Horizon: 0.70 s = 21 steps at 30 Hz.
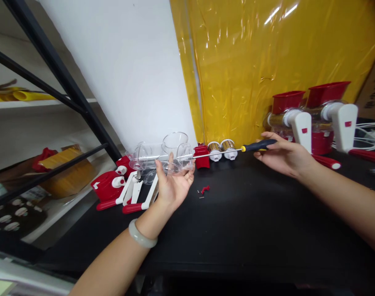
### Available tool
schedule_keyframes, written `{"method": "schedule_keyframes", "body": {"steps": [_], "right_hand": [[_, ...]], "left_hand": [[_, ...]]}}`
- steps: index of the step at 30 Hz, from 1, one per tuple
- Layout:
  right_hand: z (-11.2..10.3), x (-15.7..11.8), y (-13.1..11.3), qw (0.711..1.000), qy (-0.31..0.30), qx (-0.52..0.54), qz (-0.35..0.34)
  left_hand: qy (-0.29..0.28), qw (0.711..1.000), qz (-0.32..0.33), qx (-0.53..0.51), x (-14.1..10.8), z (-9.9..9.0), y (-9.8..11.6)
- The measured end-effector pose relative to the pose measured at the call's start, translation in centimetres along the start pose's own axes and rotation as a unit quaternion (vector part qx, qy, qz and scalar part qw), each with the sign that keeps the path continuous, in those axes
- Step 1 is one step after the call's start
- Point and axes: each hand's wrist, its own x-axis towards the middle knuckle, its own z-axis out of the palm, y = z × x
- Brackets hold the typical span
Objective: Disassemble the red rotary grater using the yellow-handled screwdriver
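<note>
My left hand (174,185) grips a clear plastic grater housing (150,155) with a round upright opening, held above the table. In my right hand (281,156) is a long screwdriver (257,145) with a dark blue and yellow handle. Its thin metal shaft runs level to the left, and its end reaches the right side of the housing. Whether the tip touches a part inside cannot be made out. Below the hands, a small red plastic part (205,189) lies on the table beside tiny metal pieces (201,197).
Two drum graters (215,151) and a red block-like part (201,157) stand at the back. Red bases (107,185) and white cranks with red handles (147,199) lie left. Assembled rotary graters (301,123) stand right, near white cables (372,133). A black-framed shelf (82,111) borders the left.
</note>
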Motion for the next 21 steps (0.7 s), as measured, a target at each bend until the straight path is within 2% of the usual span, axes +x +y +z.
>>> {"method": "schedule_keyframes", "body": {"steps": [3, 7, 10, 16, 19, 21], "right_hand": [[0.0, 0.0, -0.3, 1.0, -0.008, 0.007, 0.018], [-0.6, 0.7, 0.5, 0.994, 0.027, -0.095, 0.047], [-0.9, 1.0, 1.1, 0.988, 0.022, -0.15, 0.042], [-0.7, 0.4, 0.2, 1.0, -0.013, -0.026, 0.006], [-0.9, 0.6, 0.4, 0.999, -0.018, -0.041, 0.008], [-1.1, 0.9, 0.8, 0.995, -0.002, -0.099, 0.015]], "left_hand": [[-0.003, 1.0, -0.005, 0.004, 0.0, -0.1, -0.1], [-0.002, 1.0, 0.004, 0.024, 0.0, 0.0, -0.3], [-0.002, 0.999, 0.008, 0.038, -0.1, 0.1, -0.4], [-0.006, 0.999, 0.01, 0.038, -0.2, 0.2, -0.5], [-0.006, 0.999, 0.01, 0.038, -0.2, 0.1, -0.5], [-0.004, 0.999, 0.011, 0.045, -0.3, 0.2, -0.5]]}}
